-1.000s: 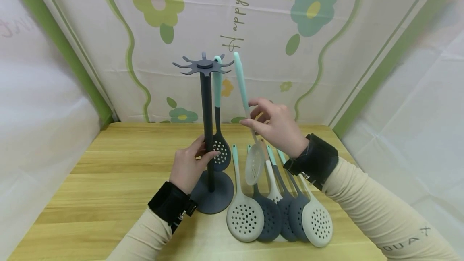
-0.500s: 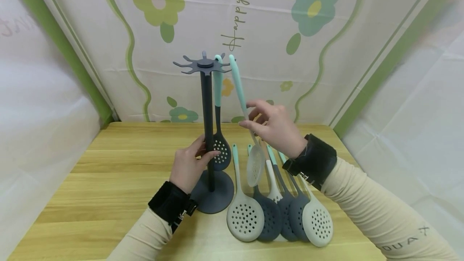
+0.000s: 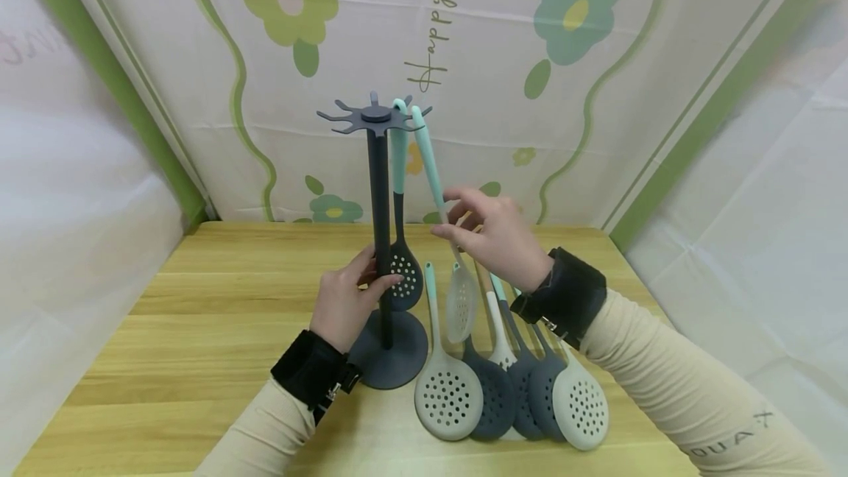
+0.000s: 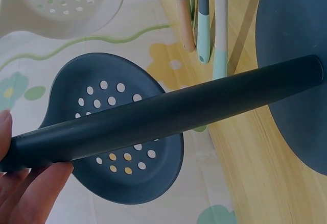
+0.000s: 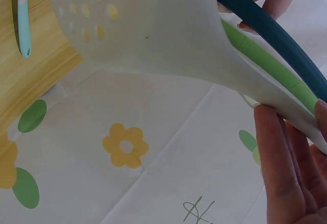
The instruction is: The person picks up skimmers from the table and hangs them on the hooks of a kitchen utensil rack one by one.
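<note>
My left hand [image 3: 344, 304] grips the dark post [image 3: 379, 197] of a utensil stand, thumb in front. Prongs fan out from the stand's top [image 3: 375, 115], above a round base [image 3: 391, 363]. A dark slotted spoon [image 3: 405, 285] with a mint handle hangs from one prong, its bowl behind the post [image 4: 153, 114] in the left wrist view. My right hand [image 3: 497, 234] pinches a pale grey skimmer [image 3: 461, 308] low on its mint handle. The skimmer tilts, its handle's top end overlapping a right-side prong in the head view. Its holed head [image 5: 143, 35] hangs above the table.
Right of the base, several skimmers lie on the wooden table [image 3: 218, 330]: a pale one [image 3: 448, 396] nearest the stand, overlapping dark ones [image 3: 493, 400], and a pale one [image 3: 581, 407] at the right end. Printed cloth [image 3: 477, 35] hangs behind the table.
My right hand has moved slightly left, bringing the pale skimmer's handle top left and a little down to the stand's prongs. The left hand keeps its grip on the post.
</note>
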The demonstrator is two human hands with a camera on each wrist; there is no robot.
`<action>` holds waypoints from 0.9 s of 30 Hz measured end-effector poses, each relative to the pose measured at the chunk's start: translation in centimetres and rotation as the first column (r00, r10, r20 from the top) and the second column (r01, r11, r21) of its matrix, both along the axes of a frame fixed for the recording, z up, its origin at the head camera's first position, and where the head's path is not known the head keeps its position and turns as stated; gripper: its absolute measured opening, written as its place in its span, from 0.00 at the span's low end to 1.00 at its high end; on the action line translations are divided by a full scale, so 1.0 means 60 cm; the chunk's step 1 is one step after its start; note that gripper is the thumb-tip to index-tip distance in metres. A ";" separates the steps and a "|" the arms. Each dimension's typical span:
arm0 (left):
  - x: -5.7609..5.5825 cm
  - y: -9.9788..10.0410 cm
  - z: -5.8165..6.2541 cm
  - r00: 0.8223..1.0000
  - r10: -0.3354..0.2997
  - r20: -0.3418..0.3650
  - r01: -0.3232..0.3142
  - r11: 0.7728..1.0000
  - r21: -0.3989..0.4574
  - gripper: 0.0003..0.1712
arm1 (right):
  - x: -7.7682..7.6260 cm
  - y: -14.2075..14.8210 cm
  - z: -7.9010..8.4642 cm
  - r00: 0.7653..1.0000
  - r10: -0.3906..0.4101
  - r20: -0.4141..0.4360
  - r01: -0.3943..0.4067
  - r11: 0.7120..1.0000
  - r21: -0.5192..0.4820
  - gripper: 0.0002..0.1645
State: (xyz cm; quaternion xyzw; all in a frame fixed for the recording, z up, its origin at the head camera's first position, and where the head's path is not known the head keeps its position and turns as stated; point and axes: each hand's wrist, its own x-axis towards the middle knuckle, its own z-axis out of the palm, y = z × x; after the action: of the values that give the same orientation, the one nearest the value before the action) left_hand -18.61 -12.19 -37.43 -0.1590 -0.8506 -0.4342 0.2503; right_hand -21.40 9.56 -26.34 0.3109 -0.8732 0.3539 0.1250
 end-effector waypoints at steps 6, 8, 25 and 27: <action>0.000 0.000 0.000 1.000 -0.005 -0.006 0.005 1.000 0.000 0.22 | -0.001 -0.004 -0.006 1.000 0.002 -0.022 -0.002 1.000 -0.005 0.26; 0.000 0.000 0.000 1.000 -0.006 -0.009 0.006 1.000 0.002 0.22 | -0.003 -0.005 -0.009 1.000 0.004 -0.031 -0.004 1.000 -0.005 0.27; 0.000 0.000 -0.002 1.000 -0.008 -0.020 0.008 1.000 0.010 0.23 | -0.013 -0.020 -0.033 0.997 0.014 -0.073 -0.020 0.997 -0.080 0.24; 0.000 0.000 -0.002 1.000 -0.005 -0.026 0.005 1.000 0.007 0.23 | -0.015 -0.022 -0.036 0.996 0.009 -0.088 -0.017 0.996 -0.085 0.23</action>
State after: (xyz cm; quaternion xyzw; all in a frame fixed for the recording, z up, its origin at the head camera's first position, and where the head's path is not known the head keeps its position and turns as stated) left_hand -18.60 -12.20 -37.55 -0.1660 -0.8453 -0.4357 0.2609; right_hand -22.32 8.21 -28.49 0.3262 -0.8487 0.3780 0.1743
